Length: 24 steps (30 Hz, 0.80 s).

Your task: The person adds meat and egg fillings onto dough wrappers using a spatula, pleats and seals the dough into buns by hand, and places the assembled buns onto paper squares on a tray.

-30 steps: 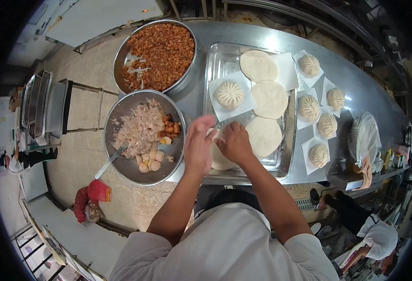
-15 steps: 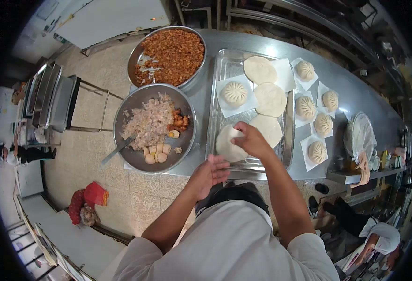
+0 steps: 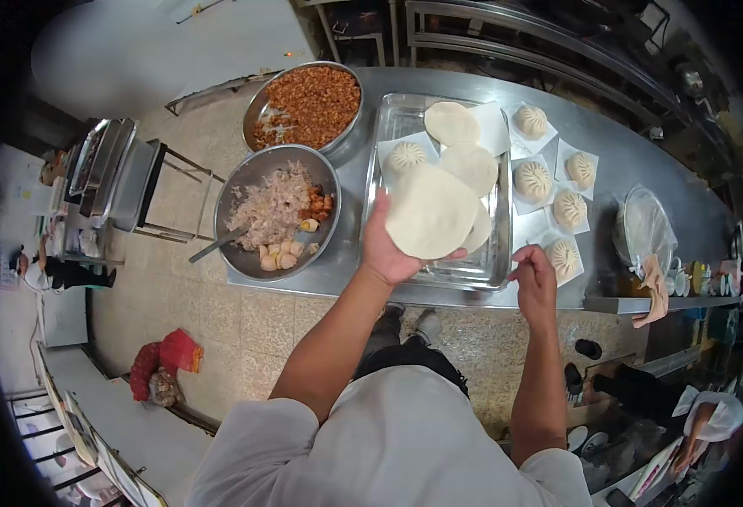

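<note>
Spoon [image 3: 216, 246]: one, handle poking out of the near bowl's left rim.
Near bowl [image 3: 245, 188]: one, steel, left of the tray; holds pale shredded filling, some browned pieces and pale round bits.
Far bowl [image 3: 263, 108]: one, steel, just beyond the near bowl; full of reddish-brown mince.
Left hand [image 3: 386, 247]: palm up, fingers spread flat under the wrapper, cradling it rather than pinching; raised above the tray's near left corner.
Wrapper [image 3: 431, 211]: one in hand, a flat round dough disc lying on the left palm and fingers. Judged light, soft and floppy, likely a little tacky and easy to stretch or tear; best carried on a flat open palm under its middle, or lifted by the edge with several fingertips.
Tray [image 3: 386, 128]: one, steel, right of the bowls.
Spare wrappers [image 3: 451, 122]: two clearly seen in the tray, with the edge of a third under the held one.
Tray bun [image 3: 407, 155]: one pleated bun on a paper square, far left of the tray.
Counter buns [image 3: 533, 179]: five pleated buns, each on its own paper square, right of the tray.
Right hand [image 3: 536, 283]: holds nothing, fingers loosely curled, at the counter's near edge just beside the nearest bun.
Counter [image 3: 608, 135]: steel, carries everything.
</note>
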Available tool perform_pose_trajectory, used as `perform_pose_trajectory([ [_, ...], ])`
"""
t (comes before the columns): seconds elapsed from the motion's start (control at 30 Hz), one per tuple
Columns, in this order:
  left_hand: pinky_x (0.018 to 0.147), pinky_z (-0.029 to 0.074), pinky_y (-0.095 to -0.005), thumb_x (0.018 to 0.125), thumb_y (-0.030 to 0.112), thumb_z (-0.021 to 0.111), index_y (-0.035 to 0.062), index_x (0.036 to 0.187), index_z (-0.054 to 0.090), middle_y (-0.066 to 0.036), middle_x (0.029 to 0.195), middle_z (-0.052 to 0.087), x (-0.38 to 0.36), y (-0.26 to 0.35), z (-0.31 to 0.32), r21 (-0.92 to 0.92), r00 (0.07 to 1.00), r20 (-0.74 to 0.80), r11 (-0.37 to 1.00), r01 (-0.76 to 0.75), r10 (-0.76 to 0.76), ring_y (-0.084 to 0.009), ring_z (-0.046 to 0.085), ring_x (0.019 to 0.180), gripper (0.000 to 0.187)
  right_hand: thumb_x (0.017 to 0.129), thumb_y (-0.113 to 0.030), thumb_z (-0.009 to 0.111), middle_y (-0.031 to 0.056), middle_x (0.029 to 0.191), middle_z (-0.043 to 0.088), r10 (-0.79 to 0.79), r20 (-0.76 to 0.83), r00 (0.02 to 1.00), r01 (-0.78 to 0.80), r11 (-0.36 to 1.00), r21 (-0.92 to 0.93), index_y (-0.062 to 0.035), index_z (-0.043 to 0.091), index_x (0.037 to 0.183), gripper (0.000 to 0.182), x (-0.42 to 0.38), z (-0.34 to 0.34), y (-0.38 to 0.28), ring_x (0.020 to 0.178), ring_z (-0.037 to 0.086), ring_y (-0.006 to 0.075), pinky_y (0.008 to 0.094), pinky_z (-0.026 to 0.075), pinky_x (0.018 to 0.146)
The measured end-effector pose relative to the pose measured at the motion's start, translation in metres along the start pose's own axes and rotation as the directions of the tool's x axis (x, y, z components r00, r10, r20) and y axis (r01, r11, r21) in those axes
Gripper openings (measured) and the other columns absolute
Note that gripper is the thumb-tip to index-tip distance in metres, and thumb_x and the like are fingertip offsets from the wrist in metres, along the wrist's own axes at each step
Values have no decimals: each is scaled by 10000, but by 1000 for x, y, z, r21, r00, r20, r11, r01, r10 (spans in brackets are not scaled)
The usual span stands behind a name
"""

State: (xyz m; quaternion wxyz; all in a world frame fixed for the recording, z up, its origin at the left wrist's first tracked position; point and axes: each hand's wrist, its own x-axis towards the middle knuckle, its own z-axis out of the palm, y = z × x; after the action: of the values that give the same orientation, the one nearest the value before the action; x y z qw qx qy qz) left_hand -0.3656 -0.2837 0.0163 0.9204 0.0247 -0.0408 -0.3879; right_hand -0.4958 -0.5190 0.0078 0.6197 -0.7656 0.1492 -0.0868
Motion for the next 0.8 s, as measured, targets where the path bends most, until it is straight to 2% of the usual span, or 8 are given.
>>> perform_pose_trajectory([
  [0.13,1084,302,-698,890,678,510,118,1516,330,-168,1521,404,-18,-13,0,119,991,-122,991,66,-51,-411,392,1388,859,910,48,496,5,738,504,133,-74,988,-147,962,-229,-38,623,1018,187,-30,-8,7,665,510,116,264,494,654],
  [0.2,1157,265,-599,873,665,549,110,1528,323,-157,1562,348,-34,-9,0,94,1000,-11,995,-10,11,-384,346,1426,888,875,49,549,126,696,590,-32,-58,998,-7,821,-571,-1,621,1028,176,-46,-16,2,635,589,239,339,476,620],
  [0.3,1180,258,-541,858,664,573,99,1529,322,-153,1560,354,-55,3,15,124,996,-88,991,45,-34,-367,357,1424,913,856,30,580,175,743,622,-327,75,942,284,658,-698,0,631,1028,182,-62,-20,27,675,615,328,371,479,635],
  [0.4,1176,251,-564,867,654,571,109,1531,318,-152,1570,336,-81,27,22,137,987,-152,988,69,-48,-367,351,1427,895,870,28,592,183,786,648,-35,-62,997,-16,741,-672,10,635,1012,150,-65,6,-7,699,632,341,381,492,649],
  [0.5,1160,255,-604,887,621,568,124,1539,304,-150,1587,299,-114,74,40,-236,974,222,972,12,42,-377,328,1437,861,885,30,605,184,823,671,-11,-177,984,-109,750,-652,17,639,994,115,-55,73,-58,719,653,331,380,509,659],
  [0.63,1107,279,-683,864,644,579,146,1558,257,-169,1593,272,-170,177,40,-156,978,196,987,-42,73,-424,295,1440,913,832,22,681,153,876,642,-293,123,948,315,819,-480,-18,652,987,163,-43,213,-111,721,652,298,369,522,649],
  [0.7,1087,289,-707,857,641,589,145,1560,246,-180,1587,280,-200,232,35,-210,973,229,978,14,35,-441,293,1436,926,783,-105,758,143,879,606,-479,317,819,574,677,-460,-63,654,1020,262,-41,299,-115,794,608,347,433,509,689],
  [0.8,1041,306,-751,878,568,595,134,1557,244,-199,1582,279,-256,314,24,-120,964,-28,956,-266,265,-454,293,1432,879,797,-200,744,152,942,563,-383,494,780,604,669,-434,-68,659,1054,301,-46,426,-147,814,612,341,442,514,702],
])
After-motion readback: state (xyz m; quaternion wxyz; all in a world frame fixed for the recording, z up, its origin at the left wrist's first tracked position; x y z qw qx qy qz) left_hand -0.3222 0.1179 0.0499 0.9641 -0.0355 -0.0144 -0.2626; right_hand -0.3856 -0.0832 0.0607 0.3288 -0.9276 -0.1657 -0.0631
